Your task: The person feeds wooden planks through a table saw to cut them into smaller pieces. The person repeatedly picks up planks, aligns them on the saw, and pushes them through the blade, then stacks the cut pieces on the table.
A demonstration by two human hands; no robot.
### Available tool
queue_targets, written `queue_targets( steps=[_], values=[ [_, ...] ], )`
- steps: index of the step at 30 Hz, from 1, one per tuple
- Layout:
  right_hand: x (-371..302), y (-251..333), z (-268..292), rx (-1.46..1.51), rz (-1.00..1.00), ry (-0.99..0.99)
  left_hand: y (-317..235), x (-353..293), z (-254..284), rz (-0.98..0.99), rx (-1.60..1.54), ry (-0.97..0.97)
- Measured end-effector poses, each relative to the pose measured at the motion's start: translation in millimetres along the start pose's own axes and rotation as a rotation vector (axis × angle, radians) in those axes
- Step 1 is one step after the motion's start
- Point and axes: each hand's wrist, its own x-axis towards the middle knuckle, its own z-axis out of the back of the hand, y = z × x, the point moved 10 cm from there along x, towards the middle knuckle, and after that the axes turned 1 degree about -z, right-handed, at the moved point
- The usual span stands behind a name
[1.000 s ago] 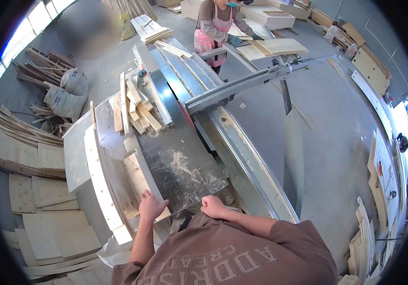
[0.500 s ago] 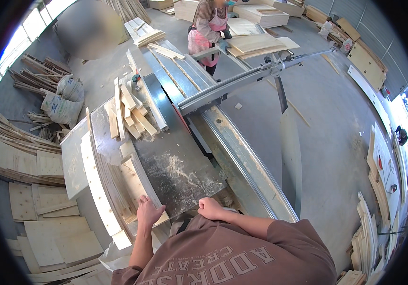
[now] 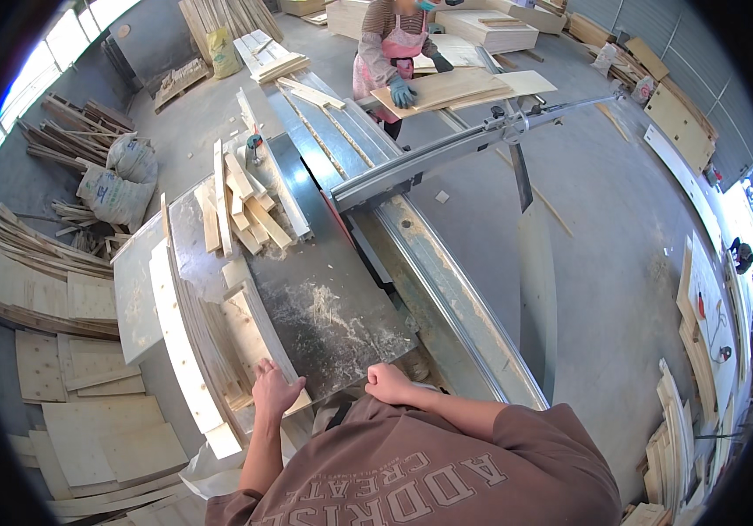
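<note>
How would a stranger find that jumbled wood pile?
Start with the big grey machine table. Look past the left hand and the long strips lying side by side. The pale wood pile on that tabletop stands apart: its pieces cross at odd angles.

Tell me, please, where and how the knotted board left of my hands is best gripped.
Probably by the near end of the knotted board, coming from its left: that long edge looks open, while strips crowd its right, and the end points toward you.

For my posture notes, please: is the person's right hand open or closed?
Closed: the right hand is curled into a fist. Whether it hides anything inside, I cannot tell.
</note>
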Motion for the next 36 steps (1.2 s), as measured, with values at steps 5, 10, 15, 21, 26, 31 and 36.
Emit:
queue_targets(
  steps=[5, 10, 15, 21, 26, 31, 36],
  values=[
    [-2.7, -1.6, -1.6, 0.000, 0.006, -0.002, 4.1, -0.6, -5.4, -0.042, 0.035, -0.086],
    [-7.1, -4.5, -5.7, -0.003, 0.033, -0.031, 9.7, -2.5, -11.2, -0.047, 0.035, -0.091],
    [-9.8, -3.9, -7.7, -0.001, 0.042, -0.034, 4.4, -8.6, -4.0, 0.000, -0.012, 0.029],
    [-10.7, -4.4, -13.0, -0.007, 0.049, -0.027, 6.7, -13.8, -4.9, -0.010, -0.028, -0.007],
    [-11.9, -1.3, -15.6, -0.012, 0.055, -0.032, 8.2, -17.4, -6.3, -0.030, -0.021, -0.044],
    [-12.6, -4.0, -20.0, -0.021, 0.033, -0.028, 9.3, -17.6, -9.3, -0.029, -0.025, -0.026],
    [-13.0, -5.1, -22.0, -0.026, 0.041, -0.036, 15.4, -17.6, -13.2, -0.024, -0.034, -0.047]
  ],
)
